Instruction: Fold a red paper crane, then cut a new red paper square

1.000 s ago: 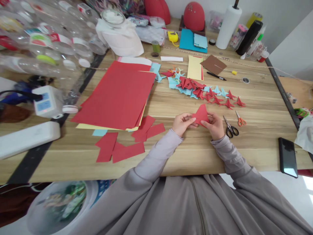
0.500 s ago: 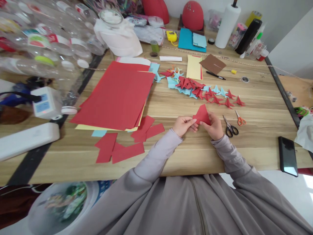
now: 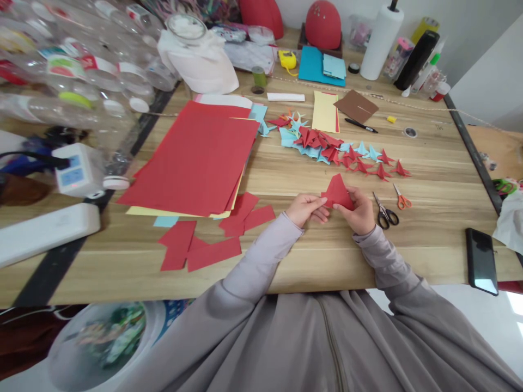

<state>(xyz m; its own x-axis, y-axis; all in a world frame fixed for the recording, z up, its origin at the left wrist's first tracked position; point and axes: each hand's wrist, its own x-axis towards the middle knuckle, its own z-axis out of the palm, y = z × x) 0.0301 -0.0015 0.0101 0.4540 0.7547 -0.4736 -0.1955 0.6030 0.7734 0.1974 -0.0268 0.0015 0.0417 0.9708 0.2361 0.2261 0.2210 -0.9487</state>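
A small folded piece of red paper [image 3: 338, 191] is held just above the table between both hands. My left hand [image 3: 304, 209] pinches its left corner between thumb and fingers. On the other side, my right hand [image 3: 360, 211] grips the lower right edge, thumb in front. Beyond the hands lie folded red cranes [image 3: 312, 139] and light blue cranes [image 3: 362, 150]. Black scissors [image 3: 385, 212] and orange scissors [image 3: 402, 197] rest to the right of my right hand. Cut red strips [image 3: 214, 253] lie to the left.
A stack of large red sheets [image 3: 200, 158] covers the left of the wooden table [image 3: 310, 267]. A phone [image 3: 482, 260] lies at the right front edge. Plastic bottles [image 3: 98, 76] crowd the far left; a white roll [image 3: 382, 43] stands at the back.
My left hand has shifted very slightly left along with the paper's left corner. Both hands still hold the folded paper; the other items have not moved.
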